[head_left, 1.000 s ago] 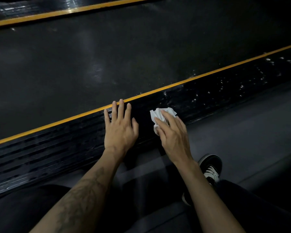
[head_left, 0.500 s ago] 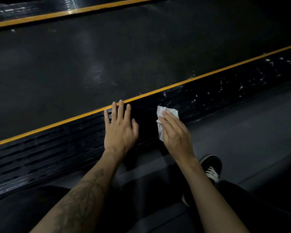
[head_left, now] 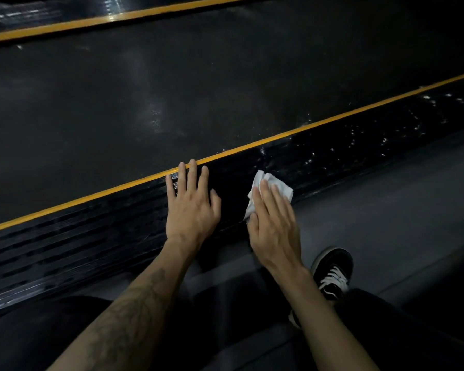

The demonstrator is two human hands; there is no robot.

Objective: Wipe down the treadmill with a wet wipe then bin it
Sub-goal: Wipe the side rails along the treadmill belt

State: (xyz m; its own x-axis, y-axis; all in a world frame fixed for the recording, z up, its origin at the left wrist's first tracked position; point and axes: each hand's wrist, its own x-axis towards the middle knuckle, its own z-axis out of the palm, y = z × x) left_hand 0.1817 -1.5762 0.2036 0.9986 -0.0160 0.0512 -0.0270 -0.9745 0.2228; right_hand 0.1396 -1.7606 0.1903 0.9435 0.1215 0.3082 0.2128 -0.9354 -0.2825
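The right hand [head_left: 272, 220] presses a crumpled white wet wipe [head_left: 275, 187] flat against the ribbed black side rail [head_left: 91, 236] of the treadmill, its fingers laid straight over the wipe rather than curled round it, so that the wipe shows only past the fingertips and at the thumb side. A second ago the wipe was bunched higher on the rail, nearer the yellow stripe [head_left: 319, 123]; since then the hand has drawn it down and a little to the right, toward the outer lip of the rail where it meets the grey floor [head_left: 386, 210]. The left hand [head_left: 190, 204] has not shifted: it lies open, palm down on the same rail just beside the right hand, fingertips reaching the yellow stripe, apparently bracing the body. Pale specks and smears remain on the rail [head_left: 386, 135] farther to the right, while the stretch to the left looks darker and cleaner, though the light is too dim to be sure. Judging by this, the wiping is mid-way along this rail, and the speckled part ahead seems the likely next stretch. The wide dark belt [head_left: 172, 89] lies beyond the stripe. No bin is in sight, so binning is not yet near. A black shoe with white laces [head_left: 332, 271] rests on the floor below the right wrist.
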